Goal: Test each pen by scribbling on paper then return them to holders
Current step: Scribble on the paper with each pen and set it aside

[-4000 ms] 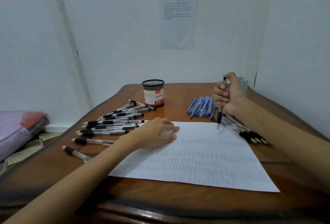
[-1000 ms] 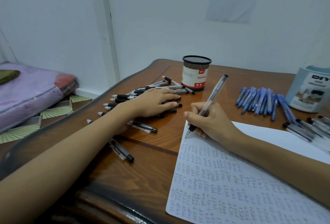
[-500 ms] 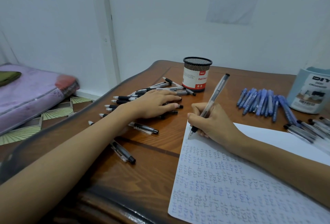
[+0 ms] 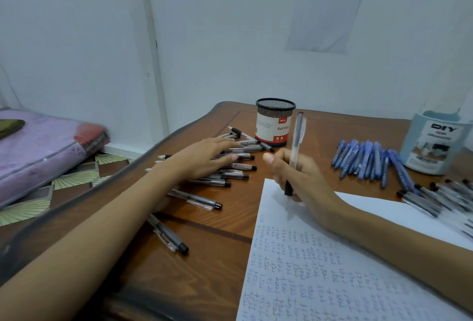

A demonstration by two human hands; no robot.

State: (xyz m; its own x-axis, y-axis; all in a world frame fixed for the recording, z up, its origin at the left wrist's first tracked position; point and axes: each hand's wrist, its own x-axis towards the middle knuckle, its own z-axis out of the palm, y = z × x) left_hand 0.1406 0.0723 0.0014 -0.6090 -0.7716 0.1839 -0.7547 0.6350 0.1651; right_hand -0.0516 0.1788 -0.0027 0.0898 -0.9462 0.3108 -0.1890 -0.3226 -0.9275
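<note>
The clear pen (image 4: 297,141) with the black grip stood almost upright in the right hand (image 4: 299,177), fingers curled round its lower barrel, tip just above the top left corner of the paper (image 4: 320,269), which was covered in rows of small scribbles. The left hand (image 4: 204,158) lay flat and open, palm down, on the spread of black pens (image 4: 235,167), gripping none. Behind them stood the black mesh holder (image 4: 275,122). A row of blue pens (image 4: 368,159) lay to the right, near the pale blue holder (image 4: 435,146), all on the wooden table (image 4: 204,282).
</note>
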